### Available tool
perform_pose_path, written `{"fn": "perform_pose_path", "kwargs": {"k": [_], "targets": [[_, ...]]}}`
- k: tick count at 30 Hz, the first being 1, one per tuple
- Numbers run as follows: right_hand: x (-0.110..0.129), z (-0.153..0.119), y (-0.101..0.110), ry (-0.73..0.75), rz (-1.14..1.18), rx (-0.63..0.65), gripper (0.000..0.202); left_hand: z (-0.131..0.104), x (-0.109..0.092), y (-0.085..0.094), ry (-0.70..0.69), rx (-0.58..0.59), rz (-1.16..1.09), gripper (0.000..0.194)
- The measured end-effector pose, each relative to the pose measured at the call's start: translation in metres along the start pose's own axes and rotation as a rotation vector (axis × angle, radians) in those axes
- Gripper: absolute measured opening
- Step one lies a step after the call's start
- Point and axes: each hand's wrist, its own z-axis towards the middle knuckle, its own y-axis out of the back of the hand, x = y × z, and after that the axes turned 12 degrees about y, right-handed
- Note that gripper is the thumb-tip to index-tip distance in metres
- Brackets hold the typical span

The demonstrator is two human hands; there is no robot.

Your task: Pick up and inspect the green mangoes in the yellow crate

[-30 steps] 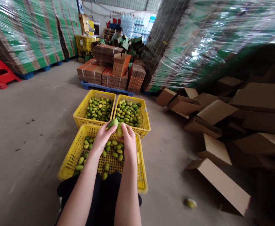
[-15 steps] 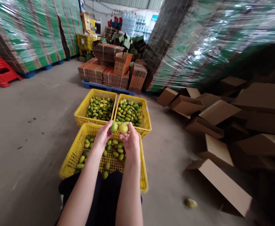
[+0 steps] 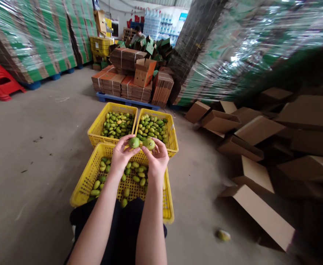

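My left hand (image 3: 122, 155) grips a green fruit (image 3: 134, 142) between thumb and fingers. Close beside it, a yellow-green fruit (image 3: 149, 144) is held in my right hand (image 3: 157, 157). Both hands are raised over the far edge of the near yellow crate (image 3: 81, 184), which has loose green fruits (image 3: 136, 179) on its perforated bottom. Beyond it stand two more yellow crates, the left one (image 3: 95, 127) and the right one (image 3: 173, 138), both well filled with green and yellowish fruits.
Cardboard boxes (image 3: 257, 173) lie heaped at the right. One fruit (image 3: 223, 235) is on the floor. Flattened cartons (image 3: 135, 90) sit on a blue pallet (image 3: 108, 98) ahead. A red stool (image 3: 2, 81) stands left. A person (image 3: 138, 35) is at the back.
Both hands have turned and their grips on the fruits have shifted, with the thumbs now below. The fruits are slightly higher, and the right one has moved a little right.
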Motion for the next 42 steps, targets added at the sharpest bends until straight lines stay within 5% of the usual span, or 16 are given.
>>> {"fn": "perform_pose_path", "kwargs": {"k": [16, 20, 25, 31, 34, 39, 42], "targets": [[0.004, 0.001, 0.009, 0.117, -0.049, 0.096, 0.039, -0.002, -0.005, 0.004, -0.042, 0.070, 0.065, 0.060], [0.005, 0.000, 0.007, -0.048, -0.023, 0.065, 0.037, -0.003, -0.006, 0.004, 0.055, 0.061, 0.039, 0.042], [0.001, 0.000, 0.004, -0.264, 0.126, -0.020, 0.030, 0.000, -0.003, 0.003, 0.287, 0.140, -0.144, 0.045], [0.004, 0.002, 0.001, -0.360, 0.310, -0.025, 0.023, 0.001, -0.007, -0.002, 0.297, 0.213, -0.283, 0.043], [0.004, 0.001, -0.001, -0.389, 0.416, -0.041, 0.022, -0.002, -0.006, -0.006, 0.322, 0.153, -0.307, 0.040], [-0.007, -0.002, -0.006, -0.496, 0.579, -0.254, 0.021, -0.002, 0.008, -0.018, 0.252, -0.138, -0.657, 0.015], [-0.012, -0.003, -0.006, -0.556, 0.637, -0.295, 0.022, 0.000, 0.015, -0.020, 0.281, -0.089, -0.734, 0.022]]}}
